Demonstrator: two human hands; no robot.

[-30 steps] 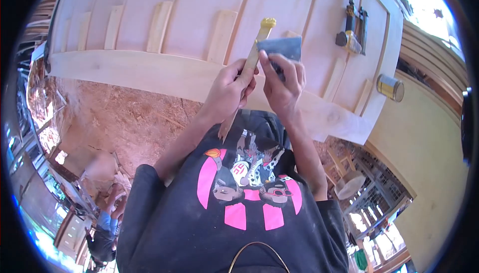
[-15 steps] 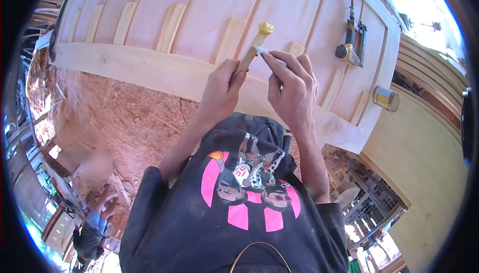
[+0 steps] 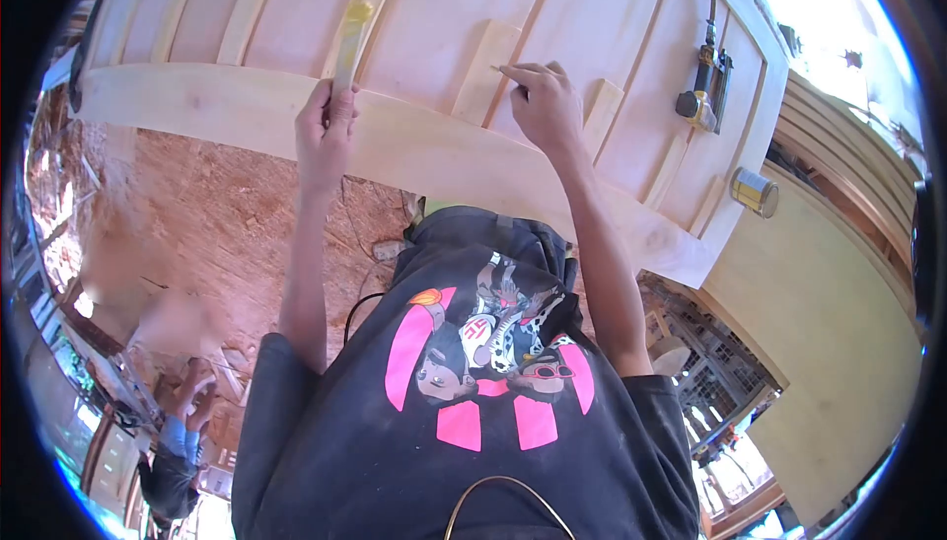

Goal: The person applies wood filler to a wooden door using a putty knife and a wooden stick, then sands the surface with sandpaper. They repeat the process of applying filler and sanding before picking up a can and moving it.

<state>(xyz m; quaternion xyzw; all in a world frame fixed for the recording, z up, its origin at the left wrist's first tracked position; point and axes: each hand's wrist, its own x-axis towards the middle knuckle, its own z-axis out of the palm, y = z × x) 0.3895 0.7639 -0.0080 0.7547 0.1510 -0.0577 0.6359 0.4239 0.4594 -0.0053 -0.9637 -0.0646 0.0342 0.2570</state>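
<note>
My left hand (image 3: 326, 131) is closed around the lower end of a flat wooden stick (image 3: 345, 62), held upright over the panel. Yellow paste (image 3: 359, 12) coats the stick's top end. To the right, my right hand (image 3: 548, 106) is bent into a pinch, its fingertips over a short wooden strip. A small thin tip (image 3: 497, 68) pokes out past those fingers; the rest of this slim tool is hidden in the hand. Beneath both hands lies a large pale wooden panel (image 3: 227, 106) with grooves and short strips (image 3: 486, 67) along its near edge.
A nail gun (image 3: 702, 96) with a hose lies on the panel's right part. Near the right corner a tin can (image 3: 755, 192) rests on its side. Plywood (image 3: 829, 313) extends at the right. Another person (image 3: 173, 461) is at the lower left, beyond the dusty ground (image 3: 217, 205).
My hands have moved apart. The left one carried the pasted stick leftward, while the right one drew the slim tool away from the paste and turned toward a strip on the panel.
</note>
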